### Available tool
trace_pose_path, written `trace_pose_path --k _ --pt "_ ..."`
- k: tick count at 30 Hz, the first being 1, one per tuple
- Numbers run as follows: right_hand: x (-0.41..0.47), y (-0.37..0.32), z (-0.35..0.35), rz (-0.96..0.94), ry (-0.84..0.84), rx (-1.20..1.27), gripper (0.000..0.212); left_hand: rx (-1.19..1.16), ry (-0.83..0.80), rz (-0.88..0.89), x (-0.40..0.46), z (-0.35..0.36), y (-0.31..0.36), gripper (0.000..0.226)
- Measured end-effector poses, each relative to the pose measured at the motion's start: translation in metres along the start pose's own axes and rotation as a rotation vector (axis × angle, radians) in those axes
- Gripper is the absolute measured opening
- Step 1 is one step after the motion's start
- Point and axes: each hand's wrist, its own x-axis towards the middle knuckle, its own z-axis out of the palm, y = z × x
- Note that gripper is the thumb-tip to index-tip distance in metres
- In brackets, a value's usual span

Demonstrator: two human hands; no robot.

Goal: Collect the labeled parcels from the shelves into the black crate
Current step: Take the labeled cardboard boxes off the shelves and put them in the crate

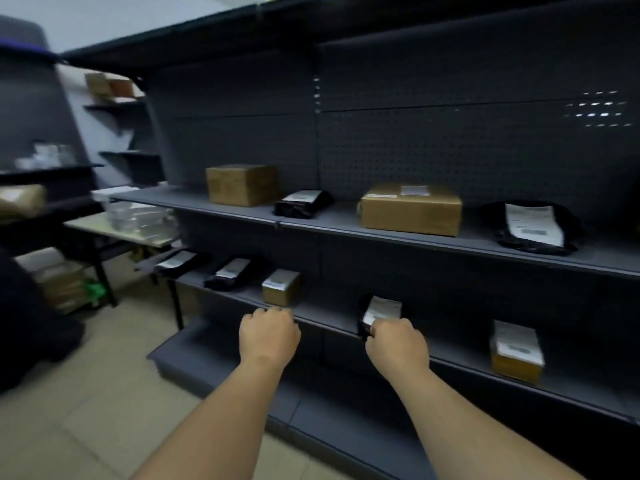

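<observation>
Labeled parcels lie on two grey shelves. My right hand [396, 342] grips a small black bag with a white label [381, 311] at the front edge of the lower shelf [325, 315]. My left hand [269, 336] is curled with nothing in it, just in front of a small brown box [280, 287]. Further along the lower shelf are two black bags [228, 271] [175, 261] and a labeled box [516, 351]. The upper shelf [311, 223] holds two brown boxes [242, 184] [410, 209] and two black bags [301, 202] [535, 226]. No black crate is in view.
A table [114, 233] with clear containers stands at the left, boxes stacked beneath it. More dark shelving [45, 171] with items fills the far left. A low grey base shelf [221, 355] juts out toward me over the tiled floor.
</observation>
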Motion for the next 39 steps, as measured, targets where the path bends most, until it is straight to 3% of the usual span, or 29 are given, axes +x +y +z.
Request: trace_pose_path --k 11,27,39 --pt "0.071 -0.126 0.044 -0.193 -0.069 0.069 0.029 0.098 0.016 -0.223 0.036 0.015 -0.127 0.027" --pt "0.274 -0.240 0.069 -0.264 0.007 0.093 0.029 0.115 0.134 -0.264 0.242 0.044 -0.225 0.029" --pt "0.367 -0.297 0.084 -0.219 0.069 0.100 0.030 0.085 0.221 -0.222 0.348 0.066 -0.286 0.026"
